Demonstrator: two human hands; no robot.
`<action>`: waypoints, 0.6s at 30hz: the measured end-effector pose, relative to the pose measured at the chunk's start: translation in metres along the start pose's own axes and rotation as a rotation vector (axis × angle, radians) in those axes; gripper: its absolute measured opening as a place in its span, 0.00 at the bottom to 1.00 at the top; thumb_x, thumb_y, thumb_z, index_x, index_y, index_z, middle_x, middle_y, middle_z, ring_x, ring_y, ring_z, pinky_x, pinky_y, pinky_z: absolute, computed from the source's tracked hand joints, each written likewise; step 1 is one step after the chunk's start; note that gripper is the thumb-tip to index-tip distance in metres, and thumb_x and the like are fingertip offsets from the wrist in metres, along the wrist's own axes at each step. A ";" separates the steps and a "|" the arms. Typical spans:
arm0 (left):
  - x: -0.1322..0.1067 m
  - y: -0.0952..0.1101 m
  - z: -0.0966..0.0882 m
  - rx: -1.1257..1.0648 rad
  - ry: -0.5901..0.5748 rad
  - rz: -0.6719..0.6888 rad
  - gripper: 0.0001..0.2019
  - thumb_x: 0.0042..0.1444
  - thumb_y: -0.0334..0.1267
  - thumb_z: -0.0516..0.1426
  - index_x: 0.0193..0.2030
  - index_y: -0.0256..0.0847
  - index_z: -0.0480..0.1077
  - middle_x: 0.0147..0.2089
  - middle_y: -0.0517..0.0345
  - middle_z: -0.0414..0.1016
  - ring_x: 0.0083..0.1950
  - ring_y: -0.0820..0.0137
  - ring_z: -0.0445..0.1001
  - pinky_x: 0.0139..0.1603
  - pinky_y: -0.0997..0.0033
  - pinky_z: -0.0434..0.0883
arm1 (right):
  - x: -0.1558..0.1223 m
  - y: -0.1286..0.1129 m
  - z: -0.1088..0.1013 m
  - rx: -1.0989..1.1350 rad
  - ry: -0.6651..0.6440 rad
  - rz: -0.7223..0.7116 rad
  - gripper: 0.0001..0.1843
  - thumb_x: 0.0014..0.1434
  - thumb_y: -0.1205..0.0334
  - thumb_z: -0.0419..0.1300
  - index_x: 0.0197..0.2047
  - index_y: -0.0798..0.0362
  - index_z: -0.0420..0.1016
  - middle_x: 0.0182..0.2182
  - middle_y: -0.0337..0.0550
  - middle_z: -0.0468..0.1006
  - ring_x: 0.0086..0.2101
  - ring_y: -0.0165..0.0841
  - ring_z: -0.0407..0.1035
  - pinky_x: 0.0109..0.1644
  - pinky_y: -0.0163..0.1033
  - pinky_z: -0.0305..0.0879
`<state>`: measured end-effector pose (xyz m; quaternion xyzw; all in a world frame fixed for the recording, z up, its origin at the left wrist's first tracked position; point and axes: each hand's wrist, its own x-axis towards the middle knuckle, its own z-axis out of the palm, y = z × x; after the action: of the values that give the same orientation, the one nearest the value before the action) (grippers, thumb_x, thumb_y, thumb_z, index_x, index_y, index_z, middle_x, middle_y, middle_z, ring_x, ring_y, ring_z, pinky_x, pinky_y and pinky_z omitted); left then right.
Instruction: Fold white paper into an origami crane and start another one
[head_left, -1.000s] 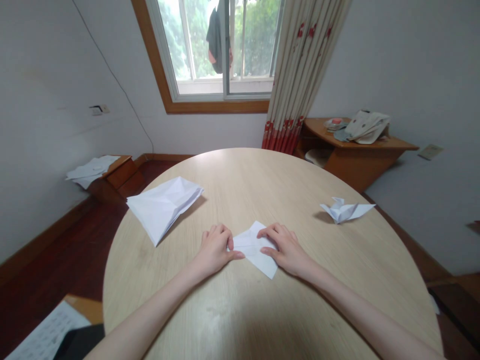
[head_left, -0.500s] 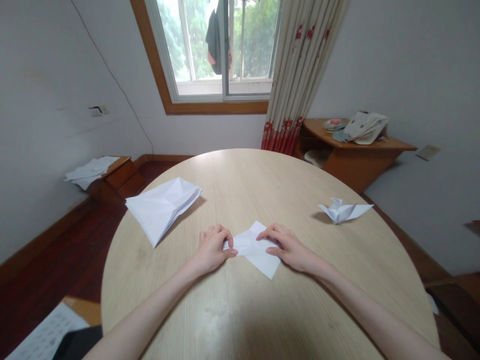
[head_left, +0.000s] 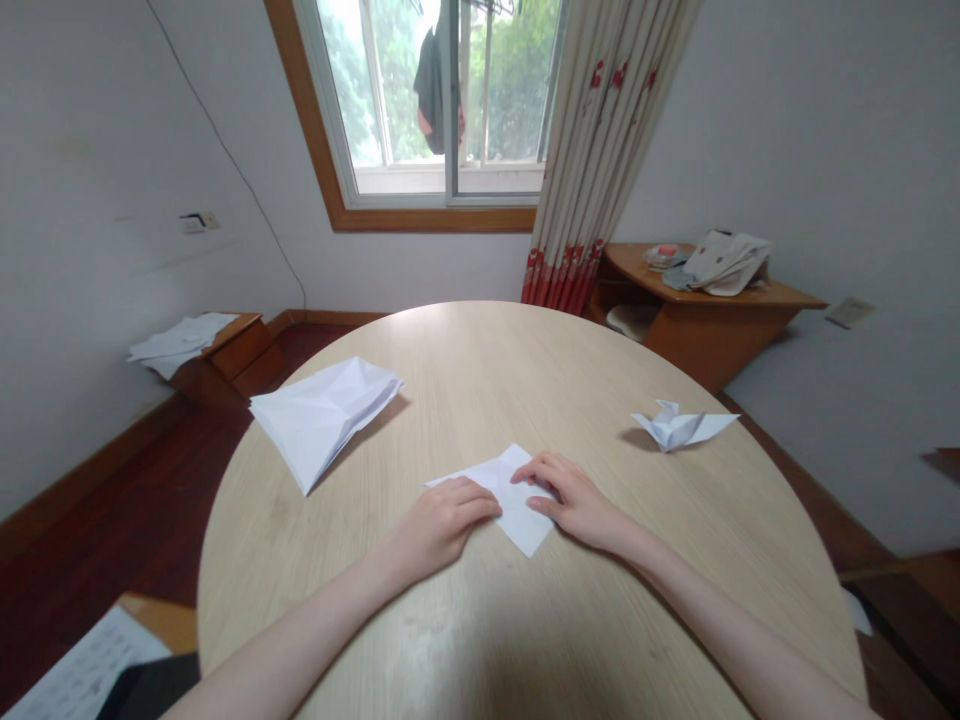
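A small folded white paper (head_left: 501, 492) lies flat on the round wooden table (head_left: 525, 380) in front of me. My left hand (head_left: 444, 522) rests on its left part with the fingers stretched flat and pressed on the sheet. My right hand (head_left: 568, 497) lies on its right part, fingers curved and fingertips pressing the paper down. Neither hand lifts the paper.
A stack of creased white sheets (head_left: 321, 415) lies at the table's left. A finished folded paper figure (head_left: 679, 427) sits at the right. Behind stand a wooden side table (head_left: 720, 310) with bags, a curtain (head_left: 600, 150) and a window (head_left: 442, 90). A low cabinet (head_left: 232, 350) stands left.
My left hand has moved right and flattened over the paper, pressing its left flap down; before, it pinched the paper's left edge. The right hand stays almost in place.
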<state>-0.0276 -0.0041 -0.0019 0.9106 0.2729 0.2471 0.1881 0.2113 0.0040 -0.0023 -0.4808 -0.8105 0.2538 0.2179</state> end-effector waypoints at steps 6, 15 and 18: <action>-0.001 0.002 0.004 0.096 -0.047 -0.038 0.16 0.66 0.32 0.46 0.52 0.45 0.72 0.52 0.54 0.77 0.52 0.66 0.74 0.52 0.63 0.70 | -0.003 0.001 0.006 -0.087 0.015 -0.074 0.18 0.60 0.68 0.54 0.53 0.47 0.70 0.53 0.48 0.71 0.54 0.41 0.62 0.57 0.52 0.55; 0.001 0.006 -0.002 0.158 -0.097 -0.054 0.15 0.65 0.31 0.48 0.49 0.44 0.74 0.52 0.56 0.77 0.50 0.64 0.75 0.50 0.62 0.70 | -0.004 0.000 0.005 -0.213 -0.133 -0.162 0.24 0.68 0.65 0.44 0.65 0.43 0.61 0.65 0.45 0.60 0.64 0.38 0.52 0.63 0.55 0.49; 0.001 0.008 -0.002 0.182 -0.100 -0.053 0.14 0.64 0.30 0.49 0.49 0.43 0.74 0.51 0.56 0.78 0.50 0.63 0.75 0.50 0.62 0.70 | -0.006 -0.004 0.004 -0.247 -0.134 -0.162 0.23 0.68 0.64 0.44 0.64 0.45 0.61 0.65 0.45 0.60 0.63 0.39 0.52 0.63 0.55 0.50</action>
<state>-0.0246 -0.0088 0.0038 0.9275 0.3086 0.1705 0.1245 0.2089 -0.0038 -0.0031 -0.4190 -0.8844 0.1653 0.1225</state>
